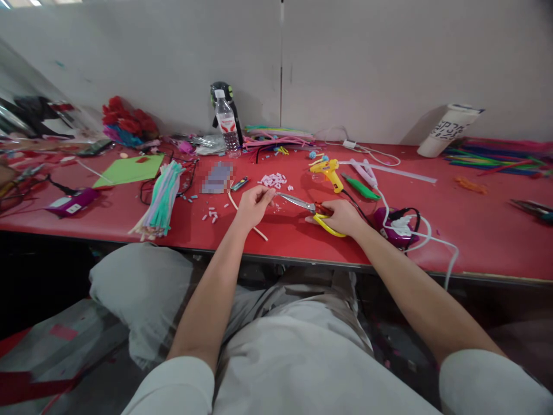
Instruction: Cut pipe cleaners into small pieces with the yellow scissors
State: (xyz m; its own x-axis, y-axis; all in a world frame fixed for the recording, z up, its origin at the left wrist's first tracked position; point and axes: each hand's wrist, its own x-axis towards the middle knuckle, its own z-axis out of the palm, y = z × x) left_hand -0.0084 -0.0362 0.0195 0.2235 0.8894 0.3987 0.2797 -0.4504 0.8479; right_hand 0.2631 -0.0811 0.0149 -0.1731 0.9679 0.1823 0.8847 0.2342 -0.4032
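1. Bold black lettering covers a pale cup (449, 131) at right; its words cannot be made out.
2. A red-and-white label (227, 123) wraps a clear bottle (232, 138), its print too small to read.
3. A white sticker (73, 209) marks a purple box (86, 199) at left, illegible.

The person wears a loose, creased, off-white top (298, 363) at six o'clock. Its plain short left sleeve (181, 383) shows at seven o'clock, the right sleeve (488, 383) at four. Rumpled light grey trousers (140, 294) fill eight o'clock. The left hand (253, 206) and right hand (345, 217) are bare.
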